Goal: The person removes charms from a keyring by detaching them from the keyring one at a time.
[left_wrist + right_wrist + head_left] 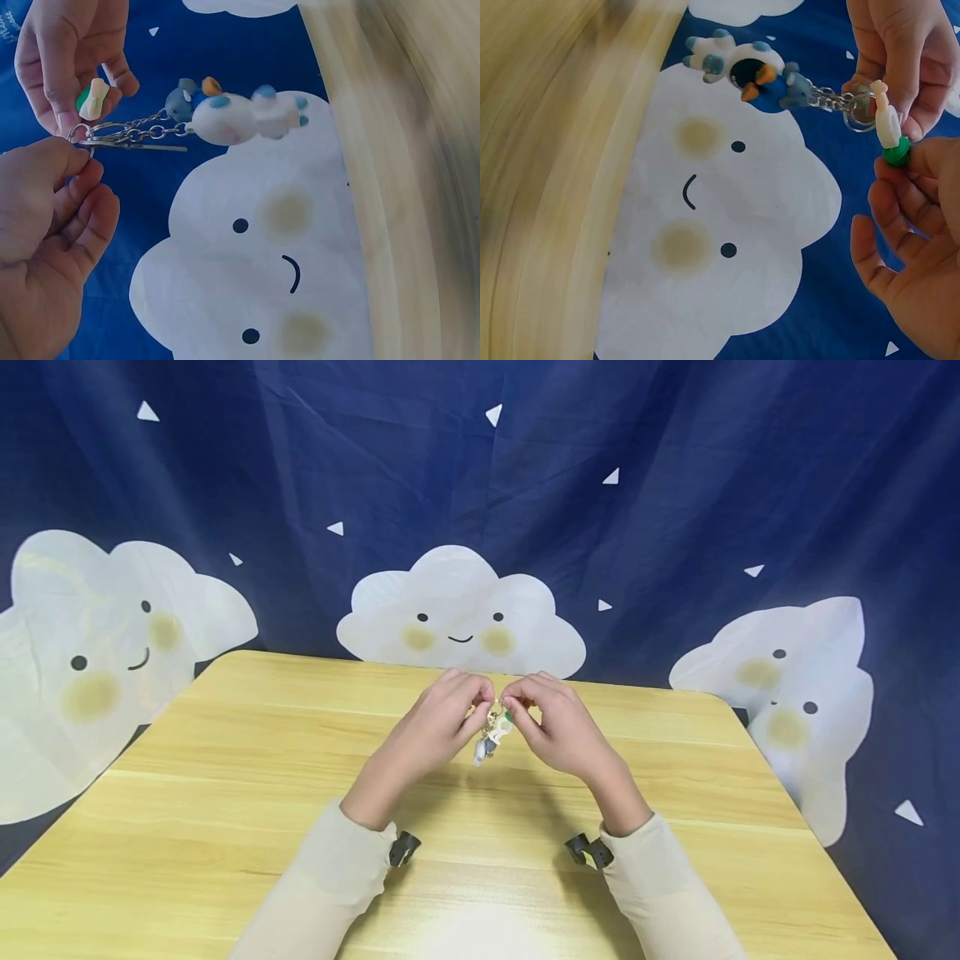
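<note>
Above the table, my left hand [442, 718] pinches a metal key ring [112, 136] between thumb and forefinger. Close beside it, my right hand [558, 722] pinches the green end of a small green-and-cream charm [887, 124]. Short chains run from the rings to a white figure with light-blue patches [221, 120] and a blue-grey figure with orange parts [797, 88]. Both figures hang below the hands in the head view. A thin metal strip [161, 148] also extends from the rings. Fingers partly cover the rings, so how the charm joins them is unclear.
A pale wooden table [247, 760] lies under both hands. Behind it hangs a dark blue curtain [420, 460] printed with smiling clouds and white triangles. Black wrist cameras [405, 849] are fixed at both sleeve cuffs.
</note>
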### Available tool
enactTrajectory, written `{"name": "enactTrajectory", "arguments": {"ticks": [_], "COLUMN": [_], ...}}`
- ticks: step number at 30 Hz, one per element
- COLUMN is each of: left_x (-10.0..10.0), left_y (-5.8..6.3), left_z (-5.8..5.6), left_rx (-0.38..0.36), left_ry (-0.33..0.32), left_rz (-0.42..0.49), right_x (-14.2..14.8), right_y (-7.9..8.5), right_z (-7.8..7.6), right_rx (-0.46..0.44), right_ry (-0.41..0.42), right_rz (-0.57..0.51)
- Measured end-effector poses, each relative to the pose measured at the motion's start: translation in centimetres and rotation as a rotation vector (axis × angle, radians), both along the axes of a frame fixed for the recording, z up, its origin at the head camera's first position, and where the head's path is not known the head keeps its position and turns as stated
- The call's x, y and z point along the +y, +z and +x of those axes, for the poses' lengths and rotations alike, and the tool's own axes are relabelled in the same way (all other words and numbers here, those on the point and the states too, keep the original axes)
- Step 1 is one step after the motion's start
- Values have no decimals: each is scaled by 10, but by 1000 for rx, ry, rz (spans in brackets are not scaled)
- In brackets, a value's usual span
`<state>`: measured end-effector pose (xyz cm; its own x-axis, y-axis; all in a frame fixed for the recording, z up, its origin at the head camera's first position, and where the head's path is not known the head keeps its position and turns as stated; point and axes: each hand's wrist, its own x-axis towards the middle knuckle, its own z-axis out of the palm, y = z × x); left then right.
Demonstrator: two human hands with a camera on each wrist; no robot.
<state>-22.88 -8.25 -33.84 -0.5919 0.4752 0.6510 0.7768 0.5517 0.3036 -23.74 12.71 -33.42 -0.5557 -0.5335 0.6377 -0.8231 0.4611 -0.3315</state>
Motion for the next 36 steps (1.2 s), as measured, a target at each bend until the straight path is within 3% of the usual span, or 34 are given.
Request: {"name": "enactTrajectory", "arguments": {"ticks": [5,12,16,19,23,31,36], "left_x": [2,8,9,8,7,8,8], "left_y": [0,-2,-2,-2,0,4,2], "left_z": [0,0,2,2,3,6,6], "left_rx": [-69,-271,-374,-412,-398,-210,-158], "left_ry": [-7,-37,8,42,62,110,111], "left_rz": [44,280,361,372,325,131,72], "right_x": [1,3,4,5,6,6,6], "right_y": [1,3,4,5,6,5,3], "right_z": [1,3,2,3,2,-1,-2], "right_rx": [-37,-65,-59,-47,-4,126,149], "right_ry": [-15,-38,-39,-35,-35,-47,-44], "right_rz": [-13,-67,-74,-61,-11,146,161]}}
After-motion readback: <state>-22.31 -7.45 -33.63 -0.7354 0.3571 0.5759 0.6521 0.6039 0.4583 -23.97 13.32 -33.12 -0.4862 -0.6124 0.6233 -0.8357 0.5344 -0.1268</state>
